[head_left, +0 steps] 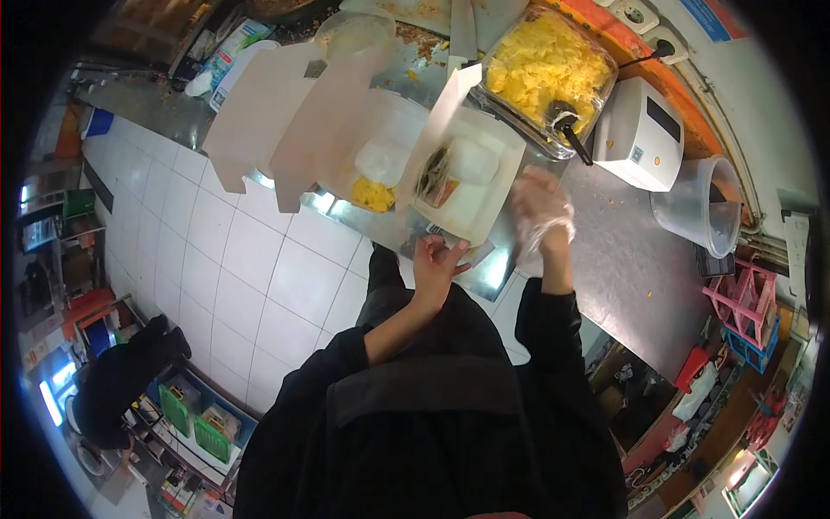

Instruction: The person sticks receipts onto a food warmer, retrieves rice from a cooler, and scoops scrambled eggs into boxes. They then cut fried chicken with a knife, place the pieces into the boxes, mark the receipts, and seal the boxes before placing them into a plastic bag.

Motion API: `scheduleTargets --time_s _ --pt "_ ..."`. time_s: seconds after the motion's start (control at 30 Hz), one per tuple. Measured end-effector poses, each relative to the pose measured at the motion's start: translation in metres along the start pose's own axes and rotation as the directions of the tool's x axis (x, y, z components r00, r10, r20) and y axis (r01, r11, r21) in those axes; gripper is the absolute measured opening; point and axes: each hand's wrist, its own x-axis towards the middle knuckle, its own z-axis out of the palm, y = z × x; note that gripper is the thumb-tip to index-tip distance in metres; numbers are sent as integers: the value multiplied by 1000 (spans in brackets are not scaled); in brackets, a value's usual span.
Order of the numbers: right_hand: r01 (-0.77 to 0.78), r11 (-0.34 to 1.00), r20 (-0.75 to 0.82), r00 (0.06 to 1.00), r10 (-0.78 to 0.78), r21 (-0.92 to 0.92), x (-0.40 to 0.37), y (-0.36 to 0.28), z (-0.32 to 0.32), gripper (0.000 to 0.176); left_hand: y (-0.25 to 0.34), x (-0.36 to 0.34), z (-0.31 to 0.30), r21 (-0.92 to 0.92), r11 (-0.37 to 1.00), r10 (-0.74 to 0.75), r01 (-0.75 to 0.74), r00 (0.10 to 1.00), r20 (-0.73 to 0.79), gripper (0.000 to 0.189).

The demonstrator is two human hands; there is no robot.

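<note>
Looking down from the head camera now, right onto the metal table [622, 251]. Going first to the left hand [441, 264]: bare, with bent fingers and thumb right up at the near rim of an open paper box [493, 203]. Can't tell from here whether pinching that rim or just resting against it. Over now to the right hand [543, 208], gloved in clear plastic, just beside the box's right wall: slightly blurred, loosely half-open, gripping nothing visible. Can't tell whether touching that wall or just short of it.

Peering into the box, on the table beyond the left hand: spotting a white mound [474, 163] towards the back, plus a dark packet [432, 179] on the left, next to an orange-brown piece [450, 192]. Sliding left to a second box [328, 112], close alongside, with lid raised and yellow flakes [373, 195] inside. Up to the back right, to a plastic-lined tray [519, 125] heaped with more yellow flakes, with a black-handled spoon [575, 138] lying across the near corner. Then past a white device [640, 134] to a clear tub [696, 208]. Far left, across the tiled floor [294, 277], catching a person [121, 381] in dark clothing near green baskets [213, 438].
</note>
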Motion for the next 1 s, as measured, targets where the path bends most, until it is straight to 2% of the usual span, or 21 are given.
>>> scheduleTargets --time_s 0.03,0.07,0.1,0.17,0.3,0.37,0.43,0.53,0.73,0.77,0.83,0.93,1.0 --pt "-47 987 -122 992 28 -153 -7 1 9 38 1 0 2 30 998 54 -53 998 -17 39" --pt "-122 980 -83 990 110 -156 -9 7 13 42 1 -2 4 63 993 102 -100 994 -34 40" --pt "-129 980 -85 990 117 -152 -11 10 16 42 2 -2 6 67 993 97 -95 995 -38 40" --pt "-221 966 -77 974 212 -132 -15 13 20 36 4 -1 10 5 993 120 -120 990 -80 43" --pt "-303 938 -66 953 296 -169 -16 20 17 40 2 -2 9 25 988 153 -152 984 -92 41" --pt "-306 941 -62 952 300 -142 -19 20 19 37 -1 -3 8 239 920 322 -310 946 -13 36" --pt "-305 945 -55 952 300 -115 -20 21 20 34 -1 -2 8 189 942 291 -279 956 -39 35" --pt "-338 927 -76 941 330 -160 -20 20 21 39 7 3 8 118 970 226 -213 968 -109 34" --pt "-302 933 -71 953 294 -197 -19 18 22 44 21 18 6 125 990 93 -71 978 -186 30" --pt "-286 925 -72 958 277 -249 -19 18 21 46 23 19 6 126 992 50 -25 979 -199 30" --pt "-263 918 -72 965 253 -298 -18 21 20 49 27 21 6 127 992 50 -26 979 -197 30" --pt "-184 933 -110 981 157 -311 -17 33 22 51 32 24 5 160 987 53 -22 979 -194 30" --pt "-67 910 -160 987 1 -409 -18 35 25 55 33 25 4 192 981 54 -15 978 -201 29"
